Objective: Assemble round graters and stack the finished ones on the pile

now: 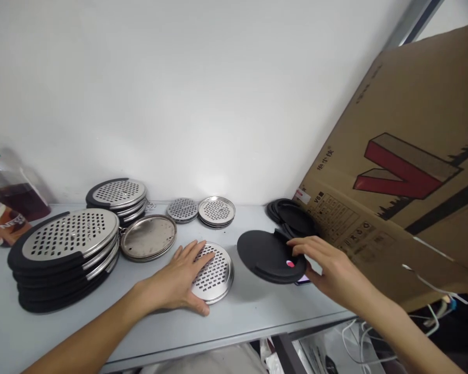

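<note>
My left hand [179,278] lies with fingers spread on the left part of a round perforated metal disc [214,275], which rests flat on the grey table. To the right, my right hand [320,259] pinches the right edge of a round black holder [269,254] and keeps it tilted just above the tabletop. A small pink-red spot shows on the holder near my fingers. Partly hidden beneath it is a phone-like thing with a lit screen [303,280]. Several more black holders [294,215] lie behind my right hand, by the box.
Stacks of black-rimmed perforated discs [66,236] stand at the left, beside plain metal discs [148,236]. Smaller perforated discs [217,210] lie near the wall. Bottles [8,202] are at far left. A large cardboard box [405,171] leans at right; cables [362,343] hang below the table edge.
</note>
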A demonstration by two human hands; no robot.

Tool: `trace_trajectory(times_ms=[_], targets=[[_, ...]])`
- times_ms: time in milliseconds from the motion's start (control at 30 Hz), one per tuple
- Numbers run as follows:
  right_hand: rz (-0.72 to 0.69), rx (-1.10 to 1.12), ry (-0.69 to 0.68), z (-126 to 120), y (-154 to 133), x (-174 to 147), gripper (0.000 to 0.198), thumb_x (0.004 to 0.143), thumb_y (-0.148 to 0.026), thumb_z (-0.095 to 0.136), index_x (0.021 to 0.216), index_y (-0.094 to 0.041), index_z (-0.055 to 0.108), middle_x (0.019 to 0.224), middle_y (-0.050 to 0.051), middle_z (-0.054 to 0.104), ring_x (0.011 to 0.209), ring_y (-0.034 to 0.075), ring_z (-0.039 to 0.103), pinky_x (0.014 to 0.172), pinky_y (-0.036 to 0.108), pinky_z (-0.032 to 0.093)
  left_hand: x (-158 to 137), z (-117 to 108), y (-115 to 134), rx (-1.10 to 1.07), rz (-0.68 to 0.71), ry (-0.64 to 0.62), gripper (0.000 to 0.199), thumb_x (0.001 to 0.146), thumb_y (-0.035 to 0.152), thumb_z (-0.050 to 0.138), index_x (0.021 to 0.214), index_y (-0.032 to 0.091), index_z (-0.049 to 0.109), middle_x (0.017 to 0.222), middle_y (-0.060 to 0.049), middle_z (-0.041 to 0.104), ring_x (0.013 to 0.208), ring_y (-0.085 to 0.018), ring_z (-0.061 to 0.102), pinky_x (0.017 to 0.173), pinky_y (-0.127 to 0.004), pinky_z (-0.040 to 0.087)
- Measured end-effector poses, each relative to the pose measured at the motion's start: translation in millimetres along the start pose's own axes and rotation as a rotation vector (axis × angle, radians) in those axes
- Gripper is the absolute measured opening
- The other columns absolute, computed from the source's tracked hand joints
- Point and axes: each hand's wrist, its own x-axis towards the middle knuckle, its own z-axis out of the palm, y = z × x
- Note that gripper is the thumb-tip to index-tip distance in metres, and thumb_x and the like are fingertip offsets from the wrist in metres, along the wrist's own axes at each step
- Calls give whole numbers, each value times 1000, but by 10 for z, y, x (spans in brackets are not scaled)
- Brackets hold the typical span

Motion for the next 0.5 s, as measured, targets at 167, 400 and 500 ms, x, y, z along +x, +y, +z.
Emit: trace_trajectory(times_ms=[167,400,500], targets=[[-132,1,-61,181,33,-125,36,87,-4,43,113,-25,58,129,8,61,117,24,57,92,43,53,-55,-67,-68,-19,-28,-37,110,62,64,77,153,35,22,163,-9,2,147,-40,3,116,-58,15],[-209,-12,-114,217,70,-89,35,91,-4,41,114,-24,60,131,5,61,121,25,54,93,44,55,-36,-97,-76,-37,-7,-60,109,64,66,75,153,34,21,164,-6,3,148,-37,1,118,-55,9],[-222,24,-99,292,-3,-29,34,92,-5,44,115,-24,61,132,6,61,121,26,54,93,45,55,-58,-123,-79,-73,-26,-44,108,63,64,77,152,34,24,164,-6,4,148,-36,3,118,-53,13]])
